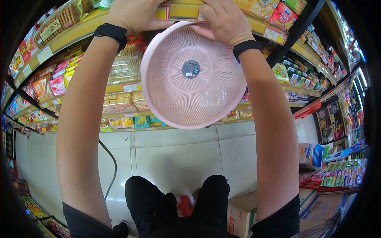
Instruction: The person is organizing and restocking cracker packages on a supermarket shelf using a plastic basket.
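Note:
A pink plastic basket (166, 95) with fine holes and a round dark label at its centre hangs in front of the snack shelf, its inside facing me. My right hand (224, 20) is at its upper rim, the thumb lying inside the bowl and the fingers curled toward the shelf edge. At the rim's upper left, my left hand (139, 15) rests against the yellow shelf edge, its thumb stretched toward the basket. The fingertips of my left hand are cut off by the top of the view. A small plastic packet (222, 94) seems to lie low in the basket.
Shelves of packaged snacks (55, 29) run across the top and both sides. Cardboard boxes (240, 214) stand on the floor at the lower right, near a display of small packets (337, 172). A dark cable (115, 162) crosses the tiled floor at left. Something red lies between my legs.

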Motion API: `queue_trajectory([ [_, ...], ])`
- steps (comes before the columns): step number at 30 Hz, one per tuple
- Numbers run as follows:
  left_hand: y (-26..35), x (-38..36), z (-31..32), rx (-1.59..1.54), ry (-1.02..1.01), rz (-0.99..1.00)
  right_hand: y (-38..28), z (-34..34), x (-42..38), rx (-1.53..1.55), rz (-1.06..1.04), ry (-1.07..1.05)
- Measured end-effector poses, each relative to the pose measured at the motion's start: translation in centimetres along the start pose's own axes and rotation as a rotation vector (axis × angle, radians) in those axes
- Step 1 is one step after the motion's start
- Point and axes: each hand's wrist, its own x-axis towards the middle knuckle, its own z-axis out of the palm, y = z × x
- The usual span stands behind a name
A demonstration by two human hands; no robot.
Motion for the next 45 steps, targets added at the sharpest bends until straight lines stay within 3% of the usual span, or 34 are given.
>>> queue_trajectory([
  [6, 0.1, -0.1, -0.1, -0.002, 0.025, 0.016, 0.1, 0.2, 0.1, 0.042, 0.003, 0.021],
  [12, -1.5, -1.0, 1.3, -0.030, -0.212, -0.172, 0.9, 1.5, 0.0, 0.120, 0.016, 0.032],
  [13, -1.3, -1.3, 1.6, 0.020, -0.130, -0.119, 0.7, 1.2, 0.2, 0.112, 0.018, -0.051],
  [15, -1.5, -0.8, 2.0, -0.077, -0.056, -0.081, 0.8, 1.6, -0.1, 0.106, 0.019, 0.062],
  [30, -0.4, -0.6, 1.3, -0.123, -0.226, -0.198, 0.3, 1.3, -0.3, 0.119, 0.084, -0.027],
  [32, 1.2, 0.2, -0.3, -0.166, -0.234, -0.264, 0.3, 0.9, -0.1, 0.079, 0.062, -0.081],
  [38, 5.6, -2.3, -0.8, -0.119, -0.001, -0.342, 0.1, 0.8, 0.1, 0.100, 0.098, -0.111],
  [44, 11.6, -4.2, -2.8, -0.340, -0.144, -0.661, 0.2, 1.0, 0.0, -0.002, 0.082, -0.013],
  [45, 12.0, -4.9, -2.4, -0.328, -0.145, -0.659, 0.0, 1.4, 0.0, -0.013, 0.085, -0.085],
])
